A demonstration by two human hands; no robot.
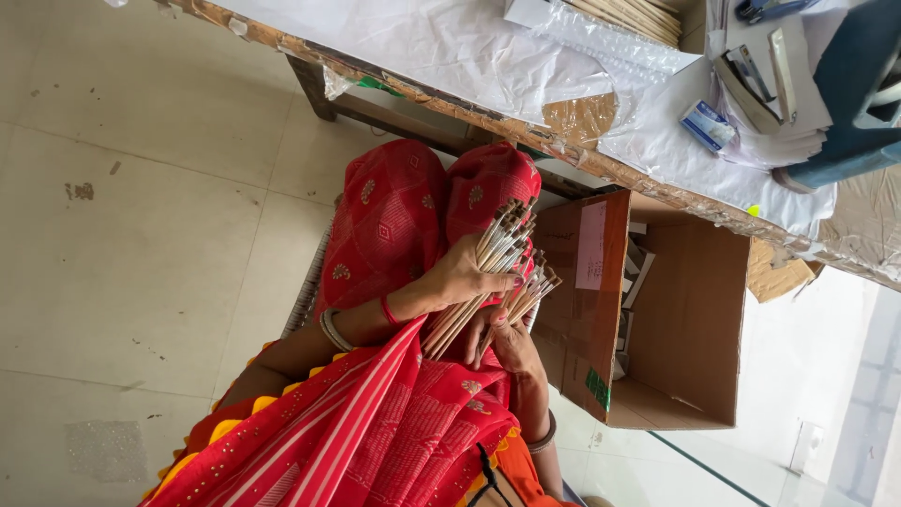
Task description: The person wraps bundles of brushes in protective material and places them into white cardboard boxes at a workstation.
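Left hand (462, 279): fingers closed around a large bundle (488, 268) of thin wooden sticks with dark tips, held over the lap. The bundle tilts, tips pointing toward the bench (450, 42). Right hand (502, 343): fingers closed on a smaller bunch (526, 299) of the same sticks, just beside and below the large bundle. Both bunches lie above the red patterned cloth (394, 221) covering the knees. An open cardboard box (690, 319) stands on the floor (131, 188) just beside the hands, cartons visible inside. The bench carries white sheeting, a bubble-wrapped pack (615, 23) of sticks and a stapler (751, 80).
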